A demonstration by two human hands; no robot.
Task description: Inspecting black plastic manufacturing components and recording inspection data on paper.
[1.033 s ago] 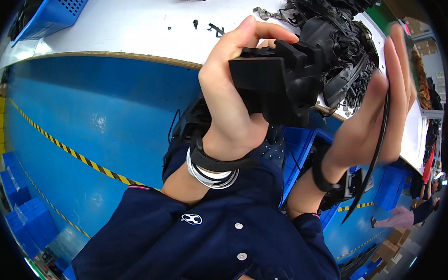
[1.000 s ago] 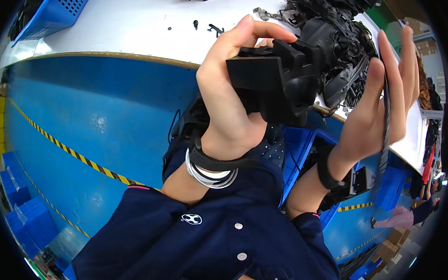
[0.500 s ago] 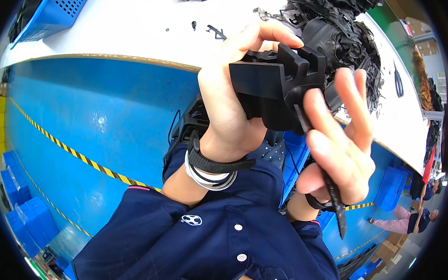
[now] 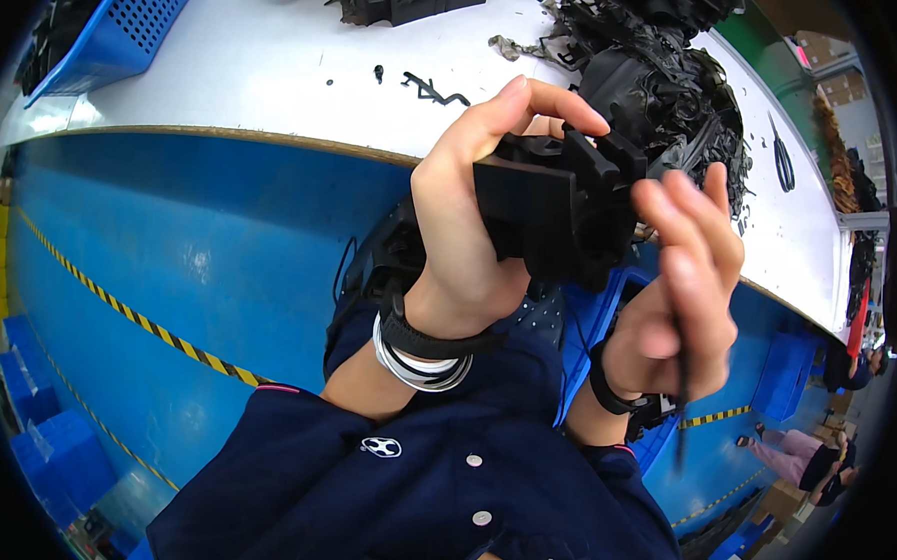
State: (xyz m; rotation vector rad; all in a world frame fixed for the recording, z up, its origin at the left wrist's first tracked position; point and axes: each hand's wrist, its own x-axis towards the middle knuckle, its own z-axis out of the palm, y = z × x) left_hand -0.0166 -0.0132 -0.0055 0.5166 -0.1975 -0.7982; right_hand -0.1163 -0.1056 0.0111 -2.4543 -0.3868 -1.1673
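Observation:
My left hand (image 4: 458, 215) is closed around a black moulded plastic part (image 4: 527, 205) with a flat side plate and raised ribs, held up over the table's front edge. Its thumb and forefinger curl over the top. Just to the right is my right hand (image 4: 686, 305), smeared by motion. A slim dark stick-like tool (image 4: 681, 420) is gripped in it, its lower end pointing down towards me. What the tool's other end looks like is hidden by the fingers. The right fingertips are close beside the part's ribbed side; whether they touch it I cannot tell.
On the white table (image 4: 267, 82) lie a heap of black plastic scraps (image 4: 666, 109), more black moulded parts (image 4: 411, 0), a small black offcut (image 4: 435, 89) and black-handled scissors (image 4: 782, 159). A blue perforated basket (image 4: 129, 31) stands far left. Another person (image 4: 806, 458) is far right.
The black part and my left hand sit slightly lower in view. My right hand's fingers have shifted away from the part's side, and the tool in them has swung more upright, now blurred.

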